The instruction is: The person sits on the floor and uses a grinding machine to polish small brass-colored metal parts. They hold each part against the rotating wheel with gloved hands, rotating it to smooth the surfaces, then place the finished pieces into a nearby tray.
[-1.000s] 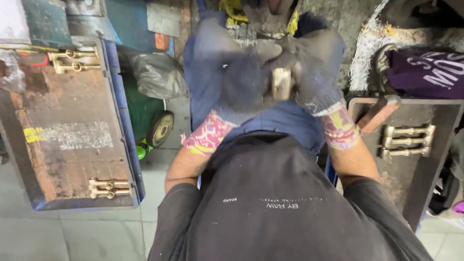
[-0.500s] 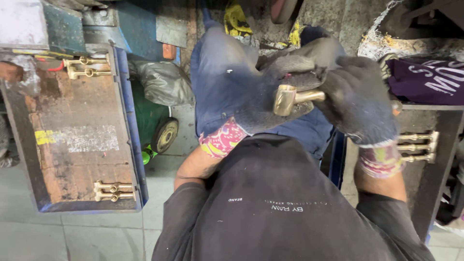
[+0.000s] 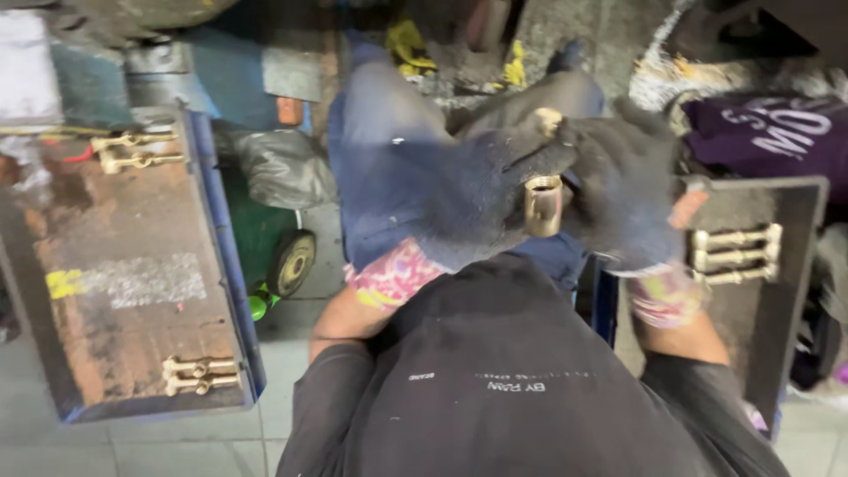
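Over the lap, just above the dark shirt, both gloved hands are closing back together round a brass fitting (image 3: pixel 542 205) — half a sec ago the right hand (image 3: pixel 632 208) was out wide w/ the piece lying crosswise btwn the two gloves, and now it's coming in tight while the fitting is standing upright, threaded open end facing up. That's reading like the part being turned end-on for a look or a regrip, not being set down; it's sitting well apart from either tray. Left hand (image 3: pixel 473 199) is wrapping round from the left, fingers (image 3: pixel 530 146) curling over the top and pressing vs. the right glove, so the upper part of the piece is getting hidden. Right hand's fingers are bending inward too, pinching the fitting's right side, thumb area blurry — can't tell exactly where it's landing. Neither hand is spreading open. Off to the right, more brass fittings (image 3: pixel 735 254) are lying stacked in a dark tray (image 3: pixel 799 199); at left, a blue-rimmed tray (image 3: pixel 225 265) is carrying brass pieces (image 3: pixel 199 375) at its near corner and another lot (image 3: pixel 132 150) at the far end.
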